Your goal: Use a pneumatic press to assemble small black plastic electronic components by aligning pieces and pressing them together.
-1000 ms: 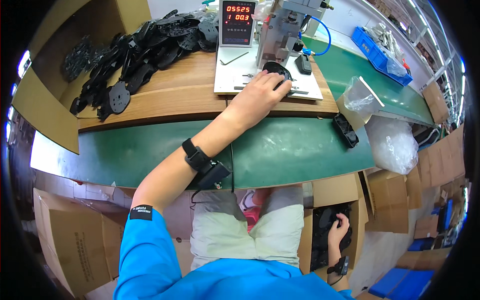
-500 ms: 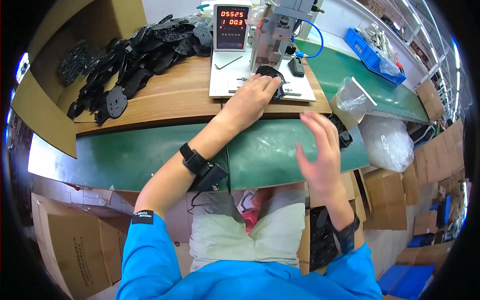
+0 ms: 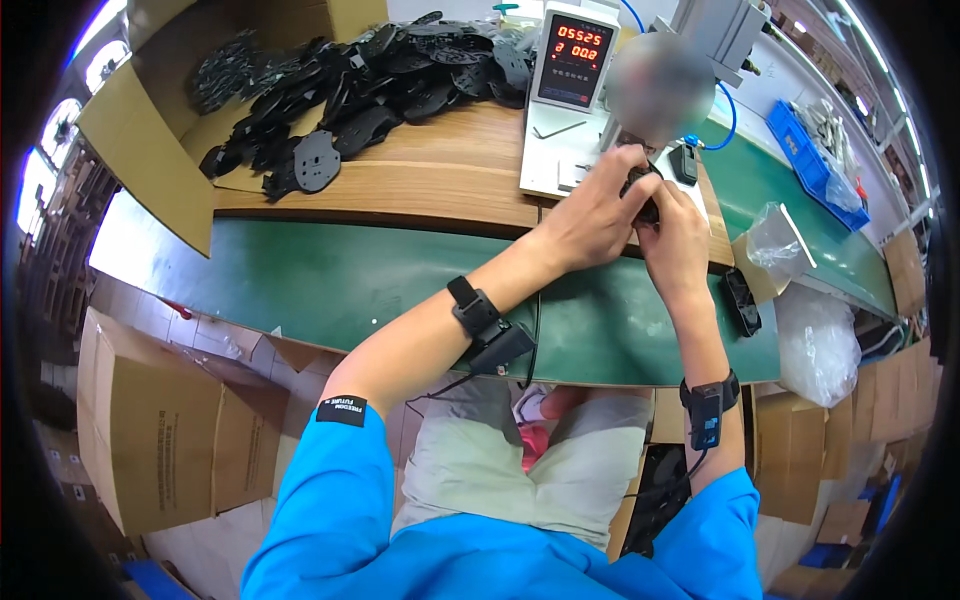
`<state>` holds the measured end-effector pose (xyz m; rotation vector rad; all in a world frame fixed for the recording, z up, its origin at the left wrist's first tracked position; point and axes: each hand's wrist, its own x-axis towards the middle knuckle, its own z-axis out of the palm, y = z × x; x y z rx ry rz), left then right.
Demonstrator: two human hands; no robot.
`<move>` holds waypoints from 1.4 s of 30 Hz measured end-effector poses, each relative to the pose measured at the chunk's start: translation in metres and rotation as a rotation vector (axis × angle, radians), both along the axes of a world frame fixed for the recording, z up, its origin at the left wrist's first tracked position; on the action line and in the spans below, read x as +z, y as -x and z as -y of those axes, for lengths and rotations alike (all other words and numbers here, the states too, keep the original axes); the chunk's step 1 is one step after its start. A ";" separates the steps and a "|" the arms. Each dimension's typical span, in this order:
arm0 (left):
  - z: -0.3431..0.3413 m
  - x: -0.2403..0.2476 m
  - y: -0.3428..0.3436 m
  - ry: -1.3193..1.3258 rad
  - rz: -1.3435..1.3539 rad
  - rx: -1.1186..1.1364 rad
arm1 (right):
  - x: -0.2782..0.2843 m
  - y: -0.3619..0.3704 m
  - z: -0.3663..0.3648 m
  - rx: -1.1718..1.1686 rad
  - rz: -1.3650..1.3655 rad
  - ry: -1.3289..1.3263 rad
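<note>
Both hands meet at the front of the press. My left hand (image 3: 598,212), fingers bent, grips a small black plastic part (image 3: 645,200) from its left side. On the other side, my right hand (image 3: 677,240) pinches the same part with thumb and fingers. Most of the part is covered by the fingers, so its full shape is hidden. I cannot tell whether it touches the white base plate (image 3: 541,150) of the press. The upper part of the press (image 3: 715,42) stands just beyond my hands, its middle covered by a blurred round patch.
A control box (image 3: 574,55) with red digits stands left of the press, a hex key (image 3: 560,131) in front. Black plastic plates (image 3: 317,162) are heaped at left beside an open carton (image 3: 140,150). A black piece (image 3: 741,302) lies on the green bench (image 3: 400,290). A blue crate (image 3: 815,165) sits at right.
My right hand, earlier open above the green bench, has moved up and in to the black part beside my left hand. My view has swung left, so the bench appears further right.
</note>
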<state>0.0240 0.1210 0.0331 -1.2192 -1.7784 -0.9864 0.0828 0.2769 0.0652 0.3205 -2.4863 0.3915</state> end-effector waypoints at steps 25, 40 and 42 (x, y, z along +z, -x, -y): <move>0.235 0.060 0.023 -0.176 0.073 1.056 | 0.003 -0.001 0.001 0.007 0.066 0.036; 0.122 0.004 0.004 0.098 0.240 0.247 | 0.005 -0.002 0.004 -0.004 0.055 0.025; 0.122 0.002 0.003 0.132 0.219 0.247 | 0.004 -0.001 0.003 0.004 0.035 0.027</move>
